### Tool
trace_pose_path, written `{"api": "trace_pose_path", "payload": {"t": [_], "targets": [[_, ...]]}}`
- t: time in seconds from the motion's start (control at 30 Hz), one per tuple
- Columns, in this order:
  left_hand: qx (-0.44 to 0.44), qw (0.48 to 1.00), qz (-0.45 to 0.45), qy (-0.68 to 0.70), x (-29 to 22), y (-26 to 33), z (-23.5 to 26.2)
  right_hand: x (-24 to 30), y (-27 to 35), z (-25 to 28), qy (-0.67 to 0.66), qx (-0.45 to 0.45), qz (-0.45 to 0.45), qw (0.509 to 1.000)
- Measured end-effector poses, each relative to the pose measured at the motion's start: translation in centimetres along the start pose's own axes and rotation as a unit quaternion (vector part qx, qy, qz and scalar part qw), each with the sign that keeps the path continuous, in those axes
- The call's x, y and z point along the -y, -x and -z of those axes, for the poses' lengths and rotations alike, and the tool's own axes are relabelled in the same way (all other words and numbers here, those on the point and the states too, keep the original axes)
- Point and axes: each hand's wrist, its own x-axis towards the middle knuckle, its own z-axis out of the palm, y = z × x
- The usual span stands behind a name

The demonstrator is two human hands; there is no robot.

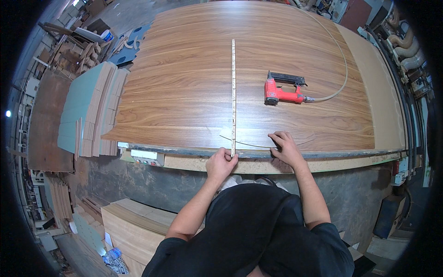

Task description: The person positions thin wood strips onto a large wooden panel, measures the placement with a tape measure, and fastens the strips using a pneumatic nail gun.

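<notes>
A narrow pale strip (pixel 233 87) with dark marks along it lies front to back on a large wood-grain panel (pixel 184 69). My left hand (pixel 222 164) is pinched round its near end at the panel's front edge. To the right, my right hand (pixel 287 148) is half curled over the same edge, thumb and forefinger apart. Its fingertips are beside a thin, dark curved line (pixel 251 145) on the panel; whether this is a loose strip or a sheet's edge, I cannot tell. Farther back, a red and black nail gun (pixel 284 92) lies on its side.
A hose (pixel 344 60) runs from the nail gun to the far edge. Beyond the panel's right side is a bare tan board (pixel 364 83). Stacked green-faced boards (pixel 85 106) stand left of the bench, near a small switch box (pixel 147 157). Wood panels (pixel 134 226) are stacked behind my left arm.
</notes>
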Motion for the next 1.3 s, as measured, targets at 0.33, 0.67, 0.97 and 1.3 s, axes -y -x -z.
{"api": "trace_pose_path", "payload": {"t": [0.33, 0.67, 0.97, 1.3], "targets": [[-0.032, 0.999, 0.018, 0.030, 0.4, -0.9, -0.5, 0.1, 0.0, -0.1, 0.008, -0.004, 0.006, 1.000], [-0.023, 0.999, 0.003, 0.024, -0.1, -1.2, -1.1, 0.4, -0.1, 0.1, 0.024, 0.006, 0.000, 1.000], [-0.037, 0.999, -0.019, 0.034, 0.3, -1.0, -1.4, -0.1, 0.1, -0.2, 0.043, 0.004, 0.007, 0.999], [-0.024, 0.999, -0.014, 0.042, 0.8, -1.5, -2.1, 1.7, -0.9, -0.7, 0.108, 0.009, 0.013, 0.994]]}}
